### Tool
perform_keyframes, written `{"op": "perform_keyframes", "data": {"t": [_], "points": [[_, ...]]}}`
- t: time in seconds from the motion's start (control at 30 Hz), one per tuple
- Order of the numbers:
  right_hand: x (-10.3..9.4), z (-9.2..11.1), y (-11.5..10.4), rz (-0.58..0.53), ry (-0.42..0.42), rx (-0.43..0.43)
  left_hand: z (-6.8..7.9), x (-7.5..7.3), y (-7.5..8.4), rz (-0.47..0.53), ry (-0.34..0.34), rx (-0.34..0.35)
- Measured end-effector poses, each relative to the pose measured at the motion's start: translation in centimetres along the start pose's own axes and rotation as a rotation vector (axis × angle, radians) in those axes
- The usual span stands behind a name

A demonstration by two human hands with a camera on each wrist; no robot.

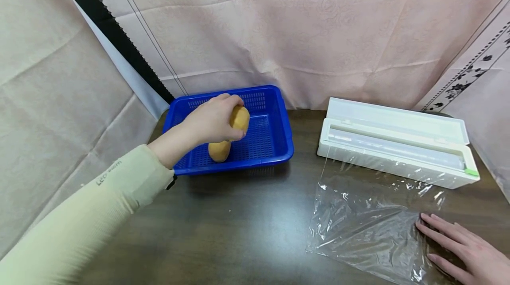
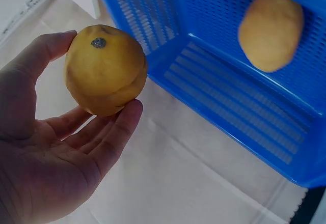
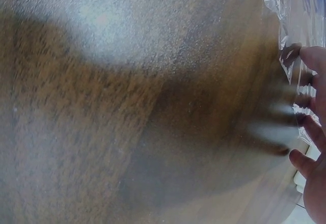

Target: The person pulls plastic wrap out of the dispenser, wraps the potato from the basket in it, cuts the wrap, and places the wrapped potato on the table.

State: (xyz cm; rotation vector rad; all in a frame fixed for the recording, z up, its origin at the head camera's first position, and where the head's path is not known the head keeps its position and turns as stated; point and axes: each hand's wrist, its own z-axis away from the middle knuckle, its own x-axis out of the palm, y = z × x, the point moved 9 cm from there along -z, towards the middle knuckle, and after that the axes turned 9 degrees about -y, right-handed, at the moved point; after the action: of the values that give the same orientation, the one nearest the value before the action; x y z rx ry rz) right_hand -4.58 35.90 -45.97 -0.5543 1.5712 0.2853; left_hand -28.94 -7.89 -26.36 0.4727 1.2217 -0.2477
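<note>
from my end, i judge the step in hand to be lifting a fruit, with the film pinned flat at the same time. my left hand (image 1: 217, 119) has thumb and fingertips curled round the held fruit (image 1: 240, 119), above the left part of the basket (image 1: 284, 121). the second fruit (image 1: 219, 151) lies inside the basket; in the left wrist view there is a gap between the two.

at the near right, my right hand (image 1: 466, 245) has its fingers spread and fairly straight, tips touching the right edge of the film (image 1: 370, 232). how hard they press, i cannot tell. the film runs from the box (image 1: 358, 156) at the far right to the near side of the table (image 1: 223, 232).

i'd say the next move calls for a firm hold on the fruit, clearance over the basket's rim, and light pressure on the film so it doesn't ruck up.

i count two fruits, one basket, one box with one raised lid (image 1: 394, 121), one roll (image 1: 394, 148) in it and one sheet of film.
</note>
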Motion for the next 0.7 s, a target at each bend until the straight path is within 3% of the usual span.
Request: {"op": "perform_keyframes", "data": {"t": [0.33,0.7], "points": [[0.0,-0.1,0.0,0.002,-0.009,0.009,-1.5,0.5,5.7,-0.051,-0.018,0.128],[0.2,0.0,0.1,0.002,-0.017,0.003,-2.9,2.6,11.8,-0.124,-0.031,0.220]]}}
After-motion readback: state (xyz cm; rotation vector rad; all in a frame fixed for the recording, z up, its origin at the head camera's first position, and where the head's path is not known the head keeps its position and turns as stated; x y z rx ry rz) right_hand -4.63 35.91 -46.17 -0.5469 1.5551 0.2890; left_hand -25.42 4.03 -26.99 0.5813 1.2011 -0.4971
